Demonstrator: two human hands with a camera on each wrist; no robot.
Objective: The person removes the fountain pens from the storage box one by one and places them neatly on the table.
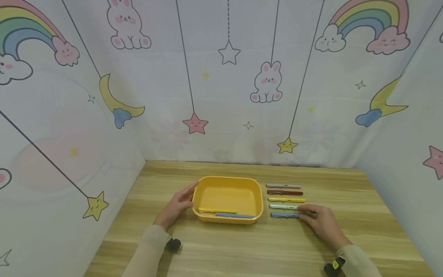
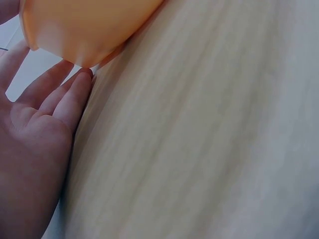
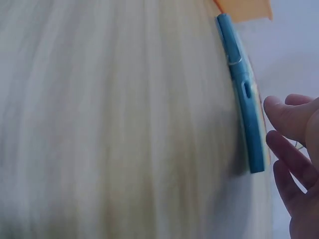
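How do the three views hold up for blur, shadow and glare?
Head view: soft, fairly even light, with the tray and row of pens legible but small; left wrist: tabletop grain smeared, pale highlights on the tray's wall; right wrist: tabletop blurred too, blue pen clearer, a soft grey shadow beside it.

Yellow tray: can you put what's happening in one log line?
left hand: touching yellow tray | right hand: at near end of five-pen row | in tray: yellow pen, blue pen

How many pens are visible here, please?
7: yellow pen and blue pen in the tray; right of it, far to near: grey, dark red, second yellow, green, second blue.
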